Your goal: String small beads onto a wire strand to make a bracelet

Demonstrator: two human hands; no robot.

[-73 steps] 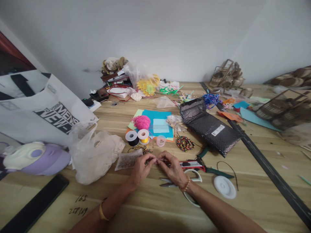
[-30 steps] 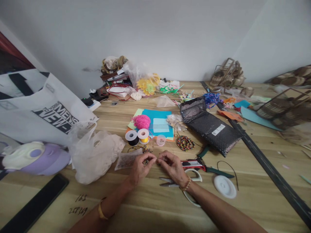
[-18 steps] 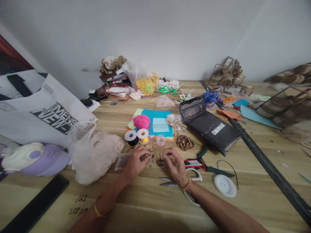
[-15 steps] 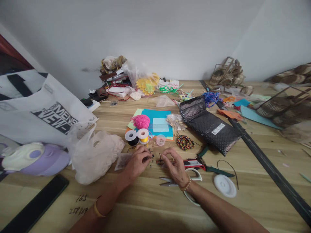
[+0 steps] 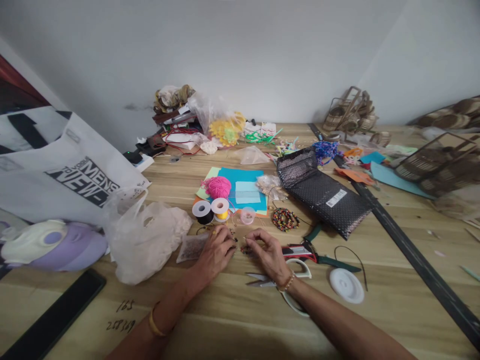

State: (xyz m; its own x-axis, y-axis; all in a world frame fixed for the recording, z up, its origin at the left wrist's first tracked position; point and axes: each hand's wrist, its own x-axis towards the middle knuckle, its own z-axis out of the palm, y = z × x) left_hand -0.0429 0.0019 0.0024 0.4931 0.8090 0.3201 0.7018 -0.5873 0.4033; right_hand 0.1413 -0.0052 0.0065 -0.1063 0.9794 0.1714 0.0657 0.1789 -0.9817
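My left hand [image 5: 216,251] rests on the wooden table [image 5: 232,320] with its fingers curled, the tips pinching at small dark loose beads [image 5: 235,242]. My right hand [image 5: 268,254] lies just to the right, fingers bent and pinched near a little cluster of beads [image 5: 245,248]; what it holds is too small to name. A clear packet of beads [image 5: 191,247] lies right beside the left hand. Black and yellow thread spools [image 5: 210,210] stand just beyond the hands.
A beaded bracelet [image 5: 284,219], pliers and a red cutter [image 5: 307,248], scissors [image 5: 285,280] and a white lid [image 5: 346,285] lie right of the hands. A crumpled plastic bag [image 5: 142,235], white tote bag [image 5: 71,175], pink yarn [image 5: 218,187], blue paper and black mailer [image 5: 322,195] surround them.
Both hands dropped from being pinched together above the table and moved slightly apart, the left one reaching forward onto the loose beads.
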